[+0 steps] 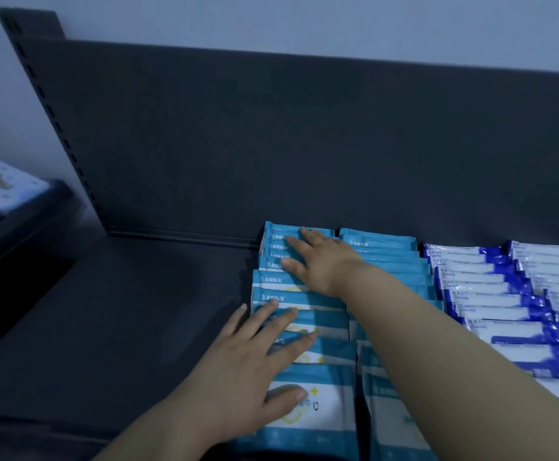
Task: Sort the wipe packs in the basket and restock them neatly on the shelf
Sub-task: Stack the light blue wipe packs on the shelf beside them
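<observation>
Two rows of light-blue wipe packs lie overlapped like shingles on the dark shelf, running from the back panel toward me. My left hand rests flat, fingers spread, on the near packs of the left row. My right hand reaches across and presses with straight fingers on the far packs of that same row. To the right lie rows of dark-blue-and-white wipe packs, also overlapped. No basket is in view.
The shelf's dark back panel stands behind the rows, with a slotted upright at its left edge. Left of the shelf, a pale printed pack sits on a dark unit.
</observation>
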`<action>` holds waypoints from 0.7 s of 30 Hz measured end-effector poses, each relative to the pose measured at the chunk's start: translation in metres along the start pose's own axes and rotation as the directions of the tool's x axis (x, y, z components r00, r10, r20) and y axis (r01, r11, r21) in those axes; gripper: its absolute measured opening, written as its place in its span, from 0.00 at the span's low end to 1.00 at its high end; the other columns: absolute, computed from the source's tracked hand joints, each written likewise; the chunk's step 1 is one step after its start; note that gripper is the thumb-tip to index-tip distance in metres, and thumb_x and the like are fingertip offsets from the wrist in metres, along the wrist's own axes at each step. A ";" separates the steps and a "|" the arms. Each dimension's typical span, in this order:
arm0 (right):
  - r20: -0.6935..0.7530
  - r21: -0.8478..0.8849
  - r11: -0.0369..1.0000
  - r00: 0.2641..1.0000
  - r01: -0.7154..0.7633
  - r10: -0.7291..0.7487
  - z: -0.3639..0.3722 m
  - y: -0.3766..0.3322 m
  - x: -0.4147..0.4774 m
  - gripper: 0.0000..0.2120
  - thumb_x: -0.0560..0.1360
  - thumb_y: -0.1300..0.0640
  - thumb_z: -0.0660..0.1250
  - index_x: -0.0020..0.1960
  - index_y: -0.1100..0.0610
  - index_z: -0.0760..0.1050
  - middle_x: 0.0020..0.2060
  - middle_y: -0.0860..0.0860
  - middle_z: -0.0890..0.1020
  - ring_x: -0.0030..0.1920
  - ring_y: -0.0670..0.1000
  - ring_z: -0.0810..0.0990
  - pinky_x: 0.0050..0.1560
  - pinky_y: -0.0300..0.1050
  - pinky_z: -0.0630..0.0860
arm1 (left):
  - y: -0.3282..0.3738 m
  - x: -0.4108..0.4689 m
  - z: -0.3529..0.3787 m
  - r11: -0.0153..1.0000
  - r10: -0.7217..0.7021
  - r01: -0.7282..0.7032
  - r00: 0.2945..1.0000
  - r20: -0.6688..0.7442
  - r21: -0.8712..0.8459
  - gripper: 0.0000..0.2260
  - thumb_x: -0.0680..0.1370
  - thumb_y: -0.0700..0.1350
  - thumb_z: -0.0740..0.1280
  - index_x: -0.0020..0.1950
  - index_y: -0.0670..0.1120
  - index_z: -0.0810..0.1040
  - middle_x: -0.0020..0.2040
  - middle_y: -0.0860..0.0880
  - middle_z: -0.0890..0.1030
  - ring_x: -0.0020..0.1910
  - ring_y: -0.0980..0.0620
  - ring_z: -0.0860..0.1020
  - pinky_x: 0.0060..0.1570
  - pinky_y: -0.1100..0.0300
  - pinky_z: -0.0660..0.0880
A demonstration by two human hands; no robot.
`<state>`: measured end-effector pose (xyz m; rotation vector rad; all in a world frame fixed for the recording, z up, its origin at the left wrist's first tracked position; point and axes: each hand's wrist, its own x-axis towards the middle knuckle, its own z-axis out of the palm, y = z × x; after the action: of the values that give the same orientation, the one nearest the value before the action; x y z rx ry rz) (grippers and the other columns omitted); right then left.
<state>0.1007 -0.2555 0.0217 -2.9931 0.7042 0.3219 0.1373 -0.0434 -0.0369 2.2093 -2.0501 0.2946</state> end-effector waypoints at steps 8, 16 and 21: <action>0.050 -0.043 0.999 0.999 0.000 0.002 0.002 -0.003 0.006 0.32 0.77 0.33 0.41 0.77 0.46 0.44 0.77 0.50 0.46 0.77 0.51 0.45 0.75 0.55 0.46 | -0.001 -0.006 0.003 0.998 0.025 -0.025 1.000 -0.001 -0.056 0.28 0.75 0.68 0.55 0.71 0.56 0.65 0.72 0.49 0.68 0.72 0.47 0.64 0.67 0.49 0.61; 0.061 -0.167 0.984 0.995 -0.064 0.075 0.004 -0.009 0.000 0.34 0.75 0.31 0.36 0.77 0.45 0.38 0.77 0.50 0.44 0.77 0.51 0.44 0.74 0.60 0.44 | -0.001 -0.005 0.003 0.999 0.005 -0.005 1.000 0.001 -0.038 0.28 0.74 0.68 0.55 0.71 0.58 0.64 0.71 0.50 0.69 0.72 0.47 0.66 0.66 0.47 0.66; 0.122 -0.190 0.982 0.992 0.018 0.005 0.005 -0.006 -0.013 0.31 0.77 0.34 0.35 0.76 0.44 0.34 0.76 0.48 0.38 0.76 0.50 0.39 0.74 0.61 0.42 | 0.000 -0.006 0.005 0.997 0.008 -0.008 1.000 0.006 -0.078 0.28 0.73 0.67 0.57 0.70 0.57 0.68 0.71 0.49 0.69 0.72 0.47 0.65 0.68 0.50 0.66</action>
<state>0.0912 -0.2436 0.0193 -3.1175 0.6888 0.5996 0.1373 -0.0384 -0.0430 2.1599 -2.0371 0.2048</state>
